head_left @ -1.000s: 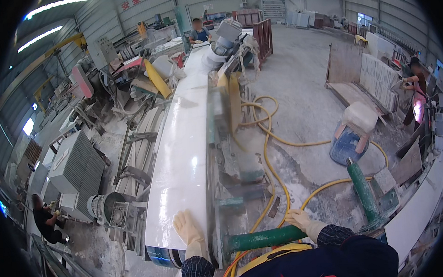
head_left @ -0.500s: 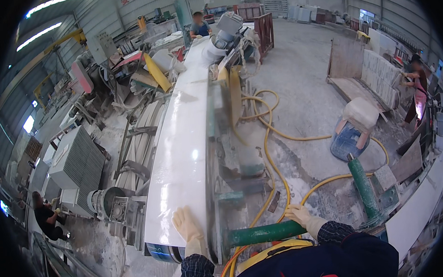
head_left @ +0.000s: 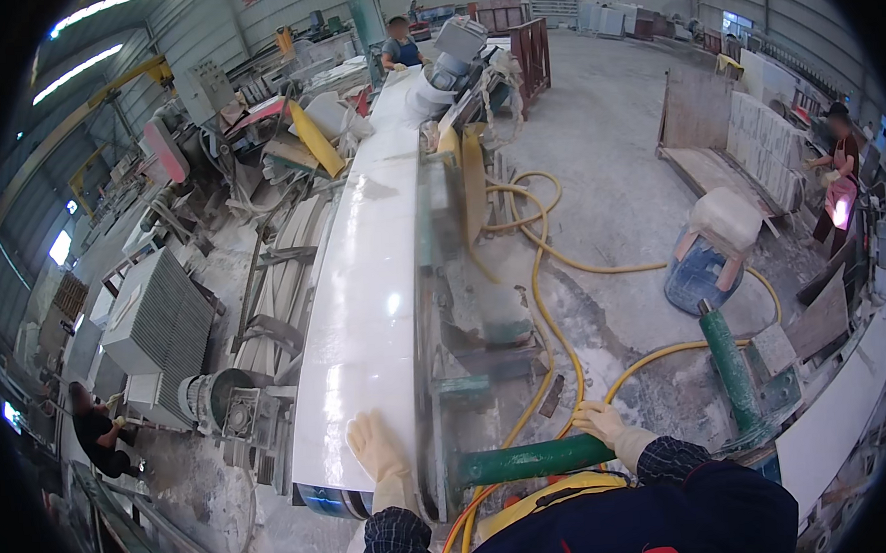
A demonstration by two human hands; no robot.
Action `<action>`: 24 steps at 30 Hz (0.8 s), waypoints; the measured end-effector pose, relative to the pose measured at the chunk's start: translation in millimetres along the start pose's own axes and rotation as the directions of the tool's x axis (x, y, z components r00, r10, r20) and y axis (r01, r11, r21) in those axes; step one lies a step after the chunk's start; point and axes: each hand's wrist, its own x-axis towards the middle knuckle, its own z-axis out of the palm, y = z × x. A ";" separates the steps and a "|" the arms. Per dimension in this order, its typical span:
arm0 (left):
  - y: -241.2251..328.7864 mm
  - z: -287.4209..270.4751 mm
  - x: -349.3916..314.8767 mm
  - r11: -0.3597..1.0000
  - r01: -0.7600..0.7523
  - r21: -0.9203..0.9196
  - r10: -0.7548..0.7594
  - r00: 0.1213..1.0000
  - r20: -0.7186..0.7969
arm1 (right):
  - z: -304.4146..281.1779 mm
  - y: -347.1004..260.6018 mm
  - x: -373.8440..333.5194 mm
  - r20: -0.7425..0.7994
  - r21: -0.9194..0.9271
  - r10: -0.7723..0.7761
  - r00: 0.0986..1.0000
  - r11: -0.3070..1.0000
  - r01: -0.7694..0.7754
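A long, glossy white slab (head_left: 355,311) lies lengthwise on a conveyor with a dark roller at its near end. My left hand (head_left: 377,452), in a cream rubber glove, rests flat on the slab's near end with the fingers stretched out. Off to the right, my right hand (head_left: 605,425), gloved the same way, is at the right end of a thick green pipe (head_left: 523,462). Its fingers extend forward, slightly bent, and hold nothing that I can see. Whether its palm bears on the pipe is hidden.
A yellow hose (head_left: 557,341) winds over the floor right of the conveyor. Beyond stand a blue barrel (head_left: 699,281) and a green post (head_left: 731,372). A motor (head_left: 209,401) sits left. Co-workers stand at the far end (head_left: 401,48), the right (head_left: 839,181) and the left (head_left: 101,435).
The view has shifted slightly. My left hand stays on the slab and my right hand stays by the green pipe. The co-worker at the right has lowered an arm.
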 end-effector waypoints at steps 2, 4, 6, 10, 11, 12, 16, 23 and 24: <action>-0.3 -0.1 -1.2 1.000 -0.001 -0.002 0.001 1.000 -0.006 | 0.0 -0.7 -0.5 0.009 0.012 0.004 1.000 1.000 -0.004; -1.8 1.0 -2.4 1.000 0.013 -0.001 -0.013 1.000 0.016 | 0.2 -1.3 -1.2 0.007 0.018 0.008 1.000 1.000 -0.008; -4.5 3.1 -3.8 1.000 -0.014 -0.014 0.014 1.000 -0.020 | 0.6 -2.0 -2.0 -0.002 0.020 0.007 1.000 1.000 -0.007; -10.1 8.9 -6.4 0.996 -0.087 -0.023 0.084 0.988 -0.130 | 2.5 -3.2 -3.3 -0.006 0.007 0.006 1.000 1.000 -0.006; -11.1 10.1 -7.0 0.995 -0.093 -0.019 0.090 0.986 -0.139 | 3.0 -3.3 -3.4 -0.009 0.006 0.004 1.000 1.000 -0.004; -11.8 10.9 -7.3 0.996 -0.091 -0.021 0.088 0.986 -0.139 | 3.3 -3.5 -3.4 -0.025 0.004 0.005 1.000 1.000 -0.005; -13.4 10.2 -9.6 0.996 -0.090 -0.028 0.085 0.987 -0.136 | 3.5 -2.9 -3.5 -0.019 -0.003 0.002 1.000 1.000 -0.002; -12.5 4.7 -13.0 0.995 -0.100 -0.013 0.097 0.986 -0.137 | 3.4 -1.8 -4.4 -0.009 -0.004 -0.011 1.000 1.000 0.011; -12.3 4.1 -13.3 0.995 -0.097 -0.010 0.095 0.986 -0.138 | 3.5 -1.8 -4.5 -0.018 -0.004 -0.011 1.000 1.000 0.011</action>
